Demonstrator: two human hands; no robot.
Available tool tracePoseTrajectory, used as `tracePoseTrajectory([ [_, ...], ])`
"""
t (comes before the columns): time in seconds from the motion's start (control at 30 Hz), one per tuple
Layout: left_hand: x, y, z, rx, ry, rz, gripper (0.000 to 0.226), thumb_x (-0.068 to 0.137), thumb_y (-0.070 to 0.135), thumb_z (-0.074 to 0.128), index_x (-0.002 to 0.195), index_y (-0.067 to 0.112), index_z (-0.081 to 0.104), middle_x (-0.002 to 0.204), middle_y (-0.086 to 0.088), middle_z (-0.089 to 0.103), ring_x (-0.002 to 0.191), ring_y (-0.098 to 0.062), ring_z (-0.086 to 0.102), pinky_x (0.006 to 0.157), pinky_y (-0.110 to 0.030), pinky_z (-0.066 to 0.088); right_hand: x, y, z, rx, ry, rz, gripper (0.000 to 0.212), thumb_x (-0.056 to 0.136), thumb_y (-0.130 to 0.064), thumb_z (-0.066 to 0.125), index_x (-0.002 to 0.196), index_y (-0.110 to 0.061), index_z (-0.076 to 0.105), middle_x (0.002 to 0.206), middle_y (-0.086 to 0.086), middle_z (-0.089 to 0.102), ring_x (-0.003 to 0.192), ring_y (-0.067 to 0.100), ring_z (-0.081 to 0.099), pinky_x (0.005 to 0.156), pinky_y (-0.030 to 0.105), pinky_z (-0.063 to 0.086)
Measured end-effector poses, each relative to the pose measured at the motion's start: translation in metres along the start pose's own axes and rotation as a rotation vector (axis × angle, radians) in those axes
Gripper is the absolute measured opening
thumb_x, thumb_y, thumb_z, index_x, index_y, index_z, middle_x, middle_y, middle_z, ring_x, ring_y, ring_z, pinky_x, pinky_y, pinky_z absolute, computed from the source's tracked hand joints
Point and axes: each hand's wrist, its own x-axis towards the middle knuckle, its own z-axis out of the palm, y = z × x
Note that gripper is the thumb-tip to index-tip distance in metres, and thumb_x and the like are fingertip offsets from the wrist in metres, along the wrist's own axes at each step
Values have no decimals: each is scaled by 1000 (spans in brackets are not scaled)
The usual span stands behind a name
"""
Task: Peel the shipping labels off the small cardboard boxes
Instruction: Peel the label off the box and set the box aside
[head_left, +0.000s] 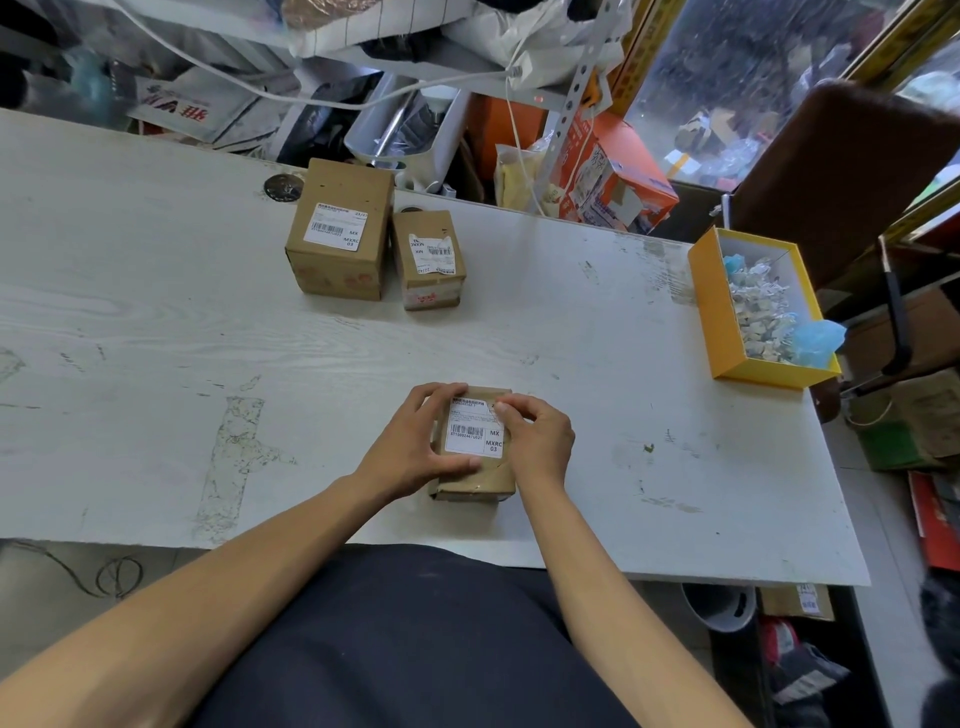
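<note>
A small cardboard box (470, 480) stands near the table's front edge with a white shipping label (470, 431) on its top face. My left hand (415, 441) grips the box from its left side, fingers curled over the far edge. My right hand (537, 434) sits on the right side, its fingertips pinching at the label's upper right corner. Two more labelled boxes stand at the back: a larger box (340, 231) and a smaller box (428, 260) whose label is partly torn.
The white table (156, 338) is worn and scuffed. A yellow open box (709, 306) of crumpled label scraps and blue plastic sits at the right edge. Cluttered shelves, bags and cartons lie behind the table, and a brown chair (841, 171) stands at the far right.
</note>
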Motion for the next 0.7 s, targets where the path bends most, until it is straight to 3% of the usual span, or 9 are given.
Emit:
tracePoseTrajectory([
  [0.7,0,1,0,6,-10,-12,96,61,59,81,143,35,38,138,14,37,122,-3,43,91,-33,54,0,0,-1,8,1,18,9,85,-18,73,80,-26,74,93,-8,73,92,12,67,87,34,54],
])
